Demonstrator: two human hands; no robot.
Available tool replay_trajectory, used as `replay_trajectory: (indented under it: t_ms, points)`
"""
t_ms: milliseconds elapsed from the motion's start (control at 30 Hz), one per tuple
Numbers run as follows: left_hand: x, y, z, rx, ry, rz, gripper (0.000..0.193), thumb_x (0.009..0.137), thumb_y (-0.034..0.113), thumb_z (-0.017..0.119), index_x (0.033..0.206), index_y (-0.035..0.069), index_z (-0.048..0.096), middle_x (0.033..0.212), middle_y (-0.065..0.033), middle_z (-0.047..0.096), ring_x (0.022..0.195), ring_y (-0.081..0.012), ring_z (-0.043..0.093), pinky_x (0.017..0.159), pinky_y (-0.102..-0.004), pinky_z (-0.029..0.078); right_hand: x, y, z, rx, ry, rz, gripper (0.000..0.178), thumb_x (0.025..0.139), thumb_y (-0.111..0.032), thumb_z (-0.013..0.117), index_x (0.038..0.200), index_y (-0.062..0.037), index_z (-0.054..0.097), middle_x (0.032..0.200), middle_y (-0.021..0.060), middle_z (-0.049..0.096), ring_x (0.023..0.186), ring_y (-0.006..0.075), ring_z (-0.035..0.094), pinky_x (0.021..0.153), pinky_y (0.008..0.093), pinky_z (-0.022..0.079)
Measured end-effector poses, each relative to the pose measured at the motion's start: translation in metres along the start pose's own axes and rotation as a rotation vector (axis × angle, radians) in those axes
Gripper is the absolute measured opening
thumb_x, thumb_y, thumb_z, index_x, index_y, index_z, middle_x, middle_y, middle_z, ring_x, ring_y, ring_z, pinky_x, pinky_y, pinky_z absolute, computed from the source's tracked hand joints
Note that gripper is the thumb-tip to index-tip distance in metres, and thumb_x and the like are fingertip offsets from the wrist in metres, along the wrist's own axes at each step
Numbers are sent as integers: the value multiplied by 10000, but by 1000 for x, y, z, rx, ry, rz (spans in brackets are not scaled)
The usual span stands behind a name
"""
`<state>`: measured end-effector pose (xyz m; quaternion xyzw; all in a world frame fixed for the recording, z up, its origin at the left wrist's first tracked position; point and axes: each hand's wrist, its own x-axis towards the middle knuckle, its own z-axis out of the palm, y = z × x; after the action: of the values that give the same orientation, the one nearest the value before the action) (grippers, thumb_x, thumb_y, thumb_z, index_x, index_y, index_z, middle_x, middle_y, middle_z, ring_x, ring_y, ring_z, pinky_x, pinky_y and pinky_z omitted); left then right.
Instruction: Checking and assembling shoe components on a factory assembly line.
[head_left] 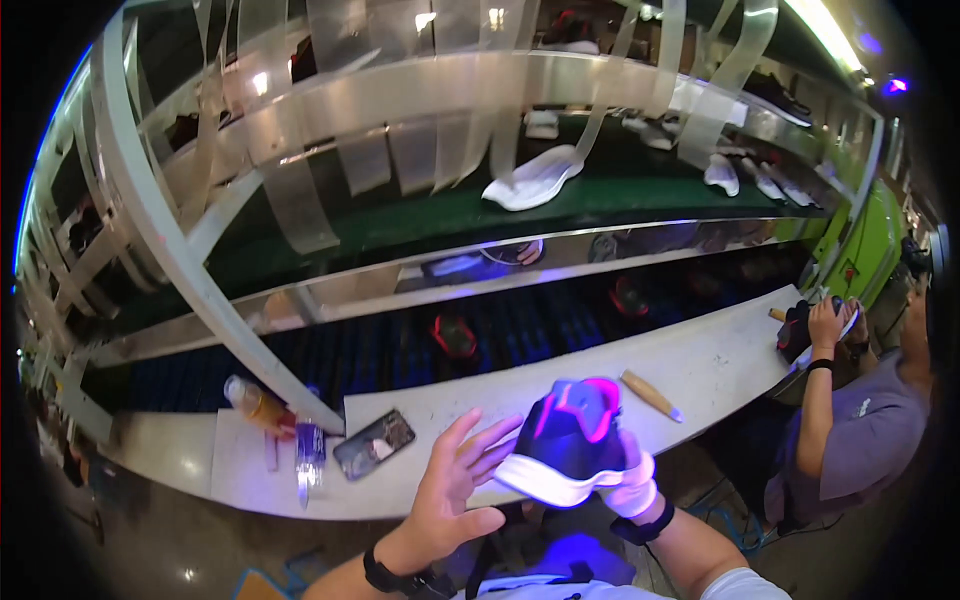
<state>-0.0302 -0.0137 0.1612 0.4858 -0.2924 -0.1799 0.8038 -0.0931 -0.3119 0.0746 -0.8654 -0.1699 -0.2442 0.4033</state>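
My right hand grips a black sneaker with pink accents and white sole, held above the white workbench. My left hand is open at its nine o'clock. Inspection looks midway, I'd guess; not yet set down.

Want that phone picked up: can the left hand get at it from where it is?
Probably yes: the left hand is open and empty, the phone lies on the bench just left of it, nothing between.
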Motion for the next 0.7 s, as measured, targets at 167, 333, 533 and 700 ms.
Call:
replay_trajectory:
  t_ms: [167,333,533,700]
  points:
    - [-23,-35,-3,227,45,77,869,968,187,851,1667,45,354,1650,-232,476,1519,-354,506,1267,-511,396,143,-2,-131,-171,429,-375,727,983,-69,796,1620,-46,445,1394,187,701,1211,307,726,1025,423,597]
    - [-62,-68,-10,349,150,-154,802,968,52,818,1632,15,370,1561,-197,557,1401,-298,610,1187,-452,498,373,-75,-245,-1062,631,-278,698,1055,-576,638,1622,-190,507,1249,260,717,1097,451,729,947,525,588]
    - [-87,-68,-6,391,362,-194,692,962,0,800,1560,-7,452,1481,-172,611,1315,-248,647,1126,-398,535,488,-89,-196,-1055,265,-199,490,1044,-464,665,1236,-19,738,1270,276,731,1199,474,686,1059,527,530]
    - [-120,-74,-24,366,575,-405,615,994,64,798,1521,-17,491,1408,-170,668,1247,-225,681,1091,-363,550,440,-13,-83,-914,273,-576,296,1018,-234,689,1206,-19,762,1177,231,751,1090,436,720,934,527,576]
